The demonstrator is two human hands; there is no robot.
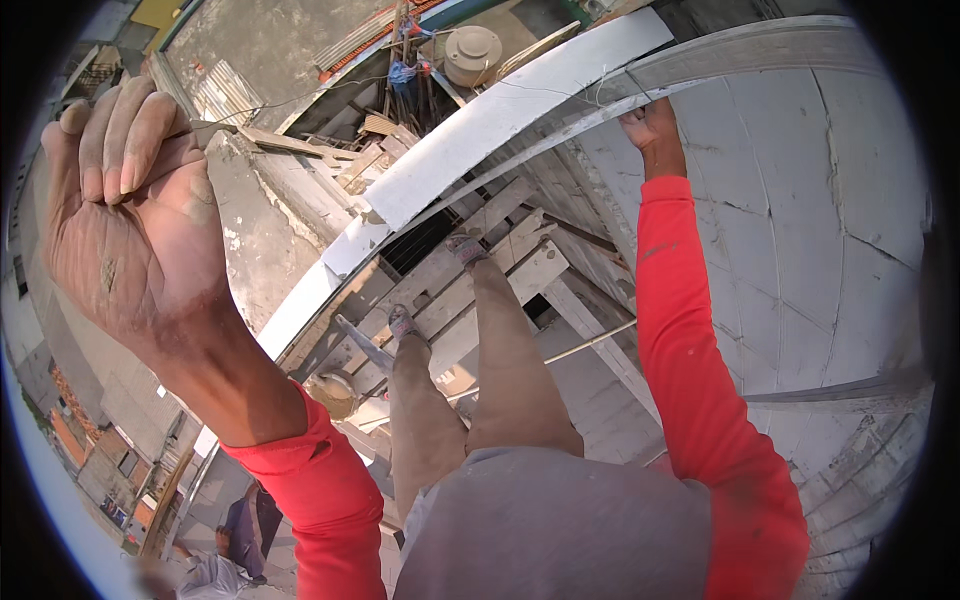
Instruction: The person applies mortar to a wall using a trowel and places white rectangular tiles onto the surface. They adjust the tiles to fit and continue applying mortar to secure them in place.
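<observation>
My left hand (135,210), coated in pale dust, is raised at the upper left with its fingers curled toward the palm; I cannot make out whether anything is inside them. My right hand (648,130) reaches up at the upper right, its fingers closed on the lower edge of a curved grey band (737,65) above cracked, pale grey panels (775,230). A white curved strip (500,115) runs alongside the band. Below me, my feet rest on rough wooden planks (505,295).
Dark gaps and a thin pole (590,338) lie around the planks. Beyond the white strip, far below, are rooftops, scrap timber (370,160) and a round tank (472,50). Another person (215,570) is at the lower left.
</observation>
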